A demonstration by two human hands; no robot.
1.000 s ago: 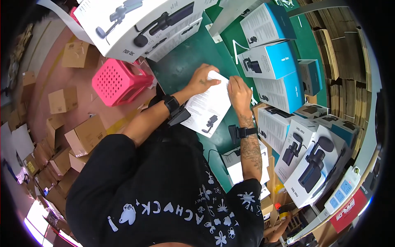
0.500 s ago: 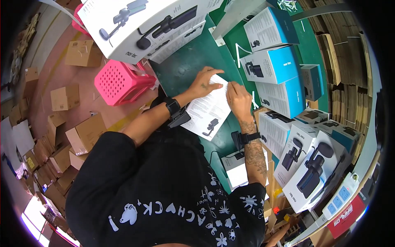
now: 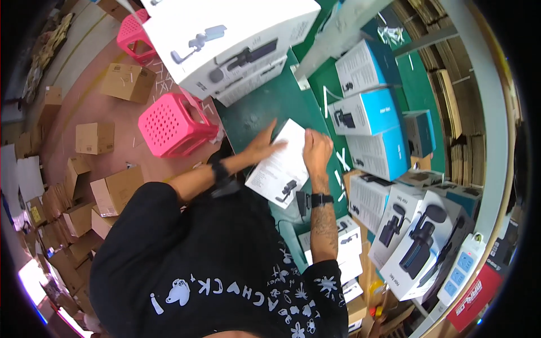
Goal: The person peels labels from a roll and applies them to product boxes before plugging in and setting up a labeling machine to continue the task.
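Note:
A white microphone box [image 3: 280, 169], printed with text and a small microphone picture, lies tilted on the green tabletop [image 3: 248, 115] in front of me. My left hand [image 3: 264, 145] rests against its left edge, fingers stretched out and thumb across the printed face; motion blurs it a little. At the upper right edge of the same box, the curled fingers of my right hand [image 3: 316, 149] close on it. What those fingertips pinch is partly hidden.
Large white microphone boxes [image 3: 242, 62] stand at the far side. More boxes [image 3: 366, 115] line the right, near a metal post [image 3: 332, 42] and power strip [image 3: 463, 267]. White strips [image 3: 341, 163] lie beside my right hand. A pink stool [image 3: 172, 125] and cartons [image 3: 127, 81] occupy the left floor.
My left hand has slid from the top of the box down to its left edge. The right hand stays at the upper right edge. The whole view has shifted slightly.

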